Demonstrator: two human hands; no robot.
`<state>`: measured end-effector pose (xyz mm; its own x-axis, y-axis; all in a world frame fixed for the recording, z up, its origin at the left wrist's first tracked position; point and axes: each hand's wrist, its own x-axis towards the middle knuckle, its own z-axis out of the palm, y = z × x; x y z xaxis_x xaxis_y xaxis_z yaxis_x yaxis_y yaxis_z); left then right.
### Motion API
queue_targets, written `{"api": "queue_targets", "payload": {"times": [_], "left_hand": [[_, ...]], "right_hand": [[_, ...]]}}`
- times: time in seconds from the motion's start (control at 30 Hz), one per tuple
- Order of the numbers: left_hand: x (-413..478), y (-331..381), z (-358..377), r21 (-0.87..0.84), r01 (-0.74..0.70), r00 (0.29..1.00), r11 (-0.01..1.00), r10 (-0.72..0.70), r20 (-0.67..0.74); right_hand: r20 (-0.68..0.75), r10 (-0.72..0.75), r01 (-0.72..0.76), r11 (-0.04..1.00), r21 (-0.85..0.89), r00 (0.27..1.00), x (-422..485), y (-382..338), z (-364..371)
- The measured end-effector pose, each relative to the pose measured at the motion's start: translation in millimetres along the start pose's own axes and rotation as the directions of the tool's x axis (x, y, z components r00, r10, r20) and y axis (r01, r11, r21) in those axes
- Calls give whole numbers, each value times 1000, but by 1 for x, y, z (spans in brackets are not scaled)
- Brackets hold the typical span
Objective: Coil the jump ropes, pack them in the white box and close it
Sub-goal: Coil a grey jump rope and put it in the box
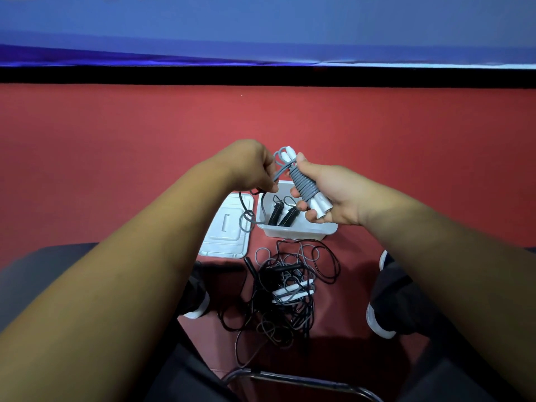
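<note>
My right hand (333, 195) grips the white handles of a grey jump rope (303, 184), with the grey cord wound in tight turns around them. My left hand (252, 166) pinches the loose grey cord just left of the bundle; the free end hangs down over the floor. Below my hands, the open white box (298, 230) holds two coiled black ropes (282, 214). Its white lid (227, 227) lies flat on the floor to the left of the box.
A tangled pile of black and grey ropes with white handles (287, 291) lies on the red floor between my feet. My shoes (377, 320) flank the pile. A metal chair frame (290, 381) shows at the bottom. A black strip and a blue wall lie ahead.
</note>
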<state>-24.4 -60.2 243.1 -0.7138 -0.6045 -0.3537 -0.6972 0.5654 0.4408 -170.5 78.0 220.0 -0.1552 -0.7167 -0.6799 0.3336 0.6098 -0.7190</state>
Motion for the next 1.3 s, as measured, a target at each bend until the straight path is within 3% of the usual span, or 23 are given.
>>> {"api": "queue_targets", "payload": {"times": [0.2,0.43,0.53,0.6,0.67,0.77,1.03,1.3], "left_hand": [[2,4,7,68,67,990,995,-58,-126],[4,8,12,-47,5,990,999,-12,-141],[1,6,12,-270,-43,995,962,16,-103],[-3,8,13,-534,-52,998,844,29,-51],[-4,8,13,-641,-59,998,765,46,-37],[-4,9,11,-624,-67,997,779,76,-12],[-2,0,17,-611,42,962,791,134,239],[1,-1,20,-448,82,986,890,-9,164]], "right_hand": [[14,47,-48,998,42,999,-1,-2,-4],[-70,48,-44,997,55,996,-4,-4,-4],[-111,54,-45,996,81,992,-4,-7,-7],[-138,56,-44,995,88,989,-4,-7,-10],[-154,50,-38,996,81,987,-4,-8,-12],[-159,47,-35,996,79,986,-5,-8,-13],[-167,44,-37,998,50,985,-5,-5,-15],[-147,-14,13,1000,-9,989,-8,-4,-6]]}}
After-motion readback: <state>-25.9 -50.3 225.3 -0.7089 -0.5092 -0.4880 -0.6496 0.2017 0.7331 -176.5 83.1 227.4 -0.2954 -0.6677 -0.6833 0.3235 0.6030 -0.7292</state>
